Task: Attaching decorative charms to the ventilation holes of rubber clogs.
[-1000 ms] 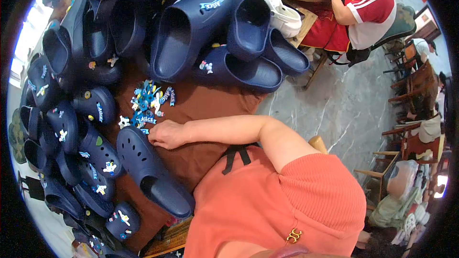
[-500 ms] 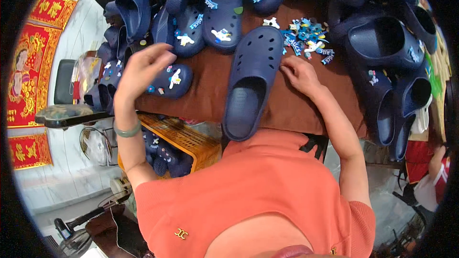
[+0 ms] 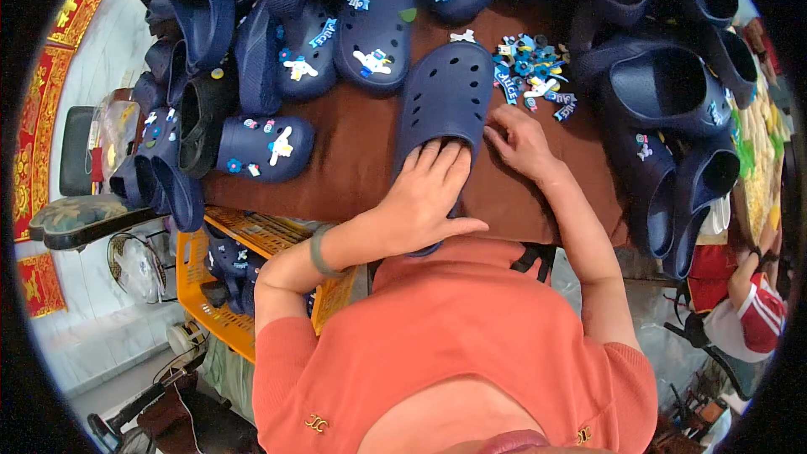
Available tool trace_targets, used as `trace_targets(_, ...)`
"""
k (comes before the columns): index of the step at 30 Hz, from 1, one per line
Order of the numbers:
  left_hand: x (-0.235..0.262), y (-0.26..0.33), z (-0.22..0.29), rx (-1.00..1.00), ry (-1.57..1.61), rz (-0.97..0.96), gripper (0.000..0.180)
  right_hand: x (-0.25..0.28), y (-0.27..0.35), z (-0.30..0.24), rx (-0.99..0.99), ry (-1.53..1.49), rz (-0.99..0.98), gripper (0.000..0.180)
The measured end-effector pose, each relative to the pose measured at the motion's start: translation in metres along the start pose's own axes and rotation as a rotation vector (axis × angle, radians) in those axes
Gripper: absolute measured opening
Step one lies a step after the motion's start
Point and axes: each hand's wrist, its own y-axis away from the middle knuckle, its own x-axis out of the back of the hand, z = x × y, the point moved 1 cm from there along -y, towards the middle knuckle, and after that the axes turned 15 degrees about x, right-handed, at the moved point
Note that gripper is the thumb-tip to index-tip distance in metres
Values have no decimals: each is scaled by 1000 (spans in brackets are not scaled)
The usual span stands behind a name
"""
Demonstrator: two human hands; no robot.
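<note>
From the head camera we look straight down on a brown table [image 3: 353, 176] crowded with navy clogs, and one plain navy clog [image 3: 443, 101] lies in the middle of it, toe pointing away from us, its perforated upper bare of any decoration. Our left hand [image 3: 424, 202] sits on the heel end of that clog, fingers together and pressed flat over the opening, thumb stretched out to the side near the table's front edge. Our right hand [image 3: 523, 141] lies just right of the clog, palm down on the table, fingers loosely spread and touching the clog's right side; it grips nothing.

Just beyond the right hand, to the right of the clog's toe, we see a small heap of blue and white shoe charms [image 3: 530, 76]. Left of the clog rests a decorated clog [image 3: 261, 149] on its side, already carrying charms. More decorated clogs line up beyond the plain clog's toe. Below the table's front edge, left of the clog, an orange crate [image 3: 210, 286] holds more dark shoes. Far right of the clog, another person in a red and white sleeve [image 3: 761, 315] sits apart.
</note>
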Motion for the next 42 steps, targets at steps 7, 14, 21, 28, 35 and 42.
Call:
trace_targets(7,-20,18,-25,213,-139,-291,46,14,6,10,44,66,274,10)
trace_targets(14,15,50,-39,12,-85,-444,37,60,-12,25,-90,244,296,9)
trace_targets(21,26,0,-34,319,169,-708,60,9,-103,70,92,463,154,18)
trace_targets(28,2,-12,-55,244,324,-665,53,-1,-115,101,199,330,95,18)
trace_targets(35,-10,-4,-63,201,362,-518,51,43,-58,28,-71,3,256,23)
trace_targets(42,1,-11,-55,448,297,-844,75,44,-15,-6,26,3,188,25)
